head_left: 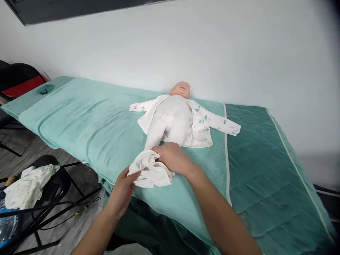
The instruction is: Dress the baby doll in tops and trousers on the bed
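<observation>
A baby doll (174, 115) lies on its back with its head toward the wall. It wears a white printed baby jacket (203, 122), spread open at the front with both sleeves stretched outward. At the doll's feet, bunched white baby pants (154, 173) are gathered between my hands, near the end of one leg. My left hand (122, 189) pinches their left edge between thumb and fingers. Closed at the upper right of the bundle is my right hand (174, 159), beside the doll's legs. The doll's feet are hidden by the cloth and my right hand.
Under the doll is a long bed with a light green cover (87, 109); a darker green quilted cover (265, 170) lies at the right. A white wall (212, 46) borders the far side. At lower left, a black folding chair (57, 187) carries folded cloth (28, 186).
</observation>
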A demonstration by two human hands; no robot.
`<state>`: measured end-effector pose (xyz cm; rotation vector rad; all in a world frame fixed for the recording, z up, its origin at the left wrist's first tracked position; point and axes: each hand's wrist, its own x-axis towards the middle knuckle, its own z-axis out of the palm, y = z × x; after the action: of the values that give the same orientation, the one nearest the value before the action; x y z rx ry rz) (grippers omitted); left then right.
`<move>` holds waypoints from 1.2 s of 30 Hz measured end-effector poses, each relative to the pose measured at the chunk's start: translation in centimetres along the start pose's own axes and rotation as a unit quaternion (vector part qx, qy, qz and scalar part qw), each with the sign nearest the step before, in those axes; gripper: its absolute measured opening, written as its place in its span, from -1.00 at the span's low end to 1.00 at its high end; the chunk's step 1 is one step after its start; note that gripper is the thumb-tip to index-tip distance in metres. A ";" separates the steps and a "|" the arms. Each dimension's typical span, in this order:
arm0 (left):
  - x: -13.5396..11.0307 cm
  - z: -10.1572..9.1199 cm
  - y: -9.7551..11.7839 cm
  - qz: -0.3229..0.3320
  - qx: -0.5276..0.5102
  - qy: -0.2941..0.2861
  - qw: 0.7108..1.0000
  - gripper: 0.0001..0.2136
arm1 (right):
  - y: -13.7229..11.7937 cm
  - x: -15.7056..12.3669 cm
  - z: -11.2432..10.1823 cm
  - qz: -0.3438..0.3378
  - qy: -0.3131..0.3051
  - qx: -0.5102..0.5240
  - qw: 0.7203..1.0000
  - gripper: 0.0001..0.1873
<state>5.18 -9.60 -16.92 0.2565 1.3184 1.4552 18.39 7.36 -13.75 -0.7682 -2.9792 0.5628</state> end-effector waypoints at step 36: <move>3.3 -4.4 -2.1 0.176 0.202 -0.009 0.963 -0.82 | 0.4 -0.1 1.6 -0.004 0.055 0.164 0.985 -0.80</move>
<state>1.81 -9.93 -21.79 0.8055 1.6066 1.4530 18.50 7.06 -15.38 -0.7306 -2.6885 0.9453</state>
